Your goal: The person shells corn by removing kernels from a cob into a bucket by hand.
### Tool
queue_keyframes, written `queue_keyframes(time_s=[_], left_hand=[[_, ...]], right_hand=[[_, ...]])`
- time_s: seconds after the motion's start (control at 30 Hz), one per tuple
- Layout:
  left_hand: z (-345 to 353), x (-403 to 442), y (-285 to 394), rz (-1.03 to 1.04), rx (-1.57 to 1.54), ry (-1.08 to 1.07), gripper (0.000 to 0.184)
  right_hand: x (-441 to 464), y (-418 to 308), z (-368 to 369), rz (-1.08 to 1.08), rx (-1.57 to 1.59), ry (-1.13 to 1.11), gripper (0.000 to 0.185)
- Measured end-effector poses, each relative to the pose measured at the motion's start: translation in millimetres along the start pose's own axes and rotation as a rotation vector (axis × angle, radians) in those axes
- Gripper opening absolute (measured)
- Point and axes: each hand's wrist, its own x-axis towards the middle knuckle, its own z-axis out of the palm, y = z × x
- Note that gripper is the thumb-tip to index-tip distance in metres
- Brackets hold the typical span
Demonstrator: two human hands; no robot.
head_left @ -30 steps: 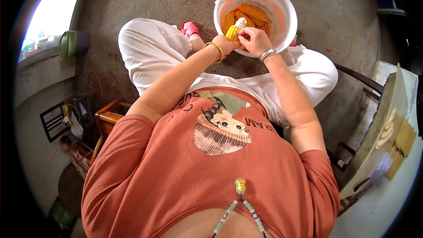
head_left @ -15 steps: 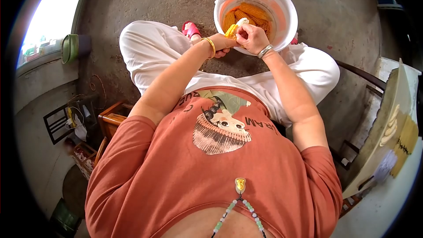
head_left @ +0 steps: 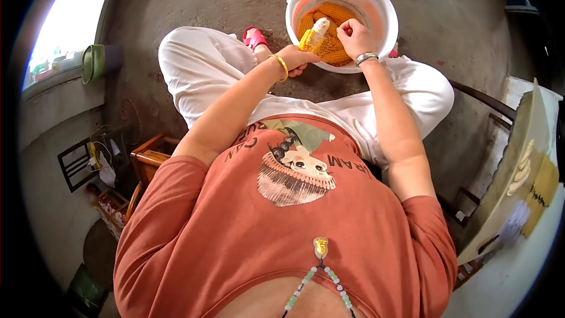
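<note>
Partly stripped, a corn cob (head_left: 318,33) tilts over the near left rim of a white bucket (head_left: 389,23). Yellow kernels still cover one side of it, while its upper end shows bare and white. My left hand (head_left: 296,60), with a gold bangle on the wrist, is closed around the cob's lower end. My right hand (head_left: 355,39), wearing a silver bangle, is over the bucket's right side, apart from the cob, its fingers pinched together; whatever they hold is hidden. Whole yellow corn cobs (head_left: 336,12) and loose kernels lie inside the bucket.
The bucket stands on a concrete floor (head_left: 206,0) between my bent knees. At the left are a wooden stool-like piece (head_left: 154,156) and a green container (head_left: 93,65) by the window. A light-coloured table (head_left: 529,194) stands at the right.
My right hand has moved off the cob to the right, over the bucket. More of the cob's bare white part now shows. My left hand has stayed in place.
</note>
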Motion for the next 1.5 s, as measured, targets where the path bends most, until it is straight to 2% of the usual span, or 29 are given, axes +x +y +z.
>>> queue_keyframes(time_s=[0.1,0.2,0.33,0.43,0.47,0.57,0.6,0.67,0.7,0.8,0.9,1.03,1.1,1.5], left_hand=[[-4,0,-5,-0.017,-0.137,-0.114,0.035],[-5,0,-7,-0.031,-0.194,-0.221,0.033],[-4,-3,-5,-0.052,-0.242,-0.292,0.031],[-5,7,-15,-0.041,-0.292,-0.414,0.03],[-5,7,-15,-0.035,-0.316,-0.467,0.031],[-2,3,-15,-0.031,-0.398,-0.448,0.035],[1,1,-12,-0.069,-0.344,-0.379,0.038],[8,-2,-6,-0.145,-0.236,-0.241,0.046],[9,-3,-5,-0.114,-0.175,-0.22,0.048],[13,-4,-5,-0.027,-0.054,-0.204,0.055],[15,-6,-7,-0.015,-0.133,-0.224,0.054],[19,-10,-7,0.064,-0.219,-0.225,0.049],[22,-9,-8,0.15,-0.317,-0.251,0.046],[32,-14,-3,0.181,-0.202,-0.2,0.047]], right_hand=[[-3,4,6,-0.074,0.067,-0.004,0.02],[-9,-5,8,-0.011,0.223,-0.088,0.027],[-7,5,20,0.149,0.514,-0.187,0.046],[-7,2,26,0.286,0.722,-0.317,0.045],[-6,-1,25,0.402,0.845,-0.435,0.041],[-5,-2,36,0.366,0.959,-0.356,0.028],[-8,-13,24,0.351,0.853,-0.344,0.025],[-3,-2,34,0.131,0.662,-0.207,0.03],[-2,4,38,0.022,0.564,-0.138,0.033],[-3,9,42,-0.018,0.43,-0.051,0.035],[-7,4,40,0.026,0.678,-0.113,0.034],[-8,2,39,-0.041,0.543,-0.033,0.03],[-8,-2,35,-0.031,0.619,-0.02,0.029],[-10,-6,24,0.036,0.579,0.0,0.03]])
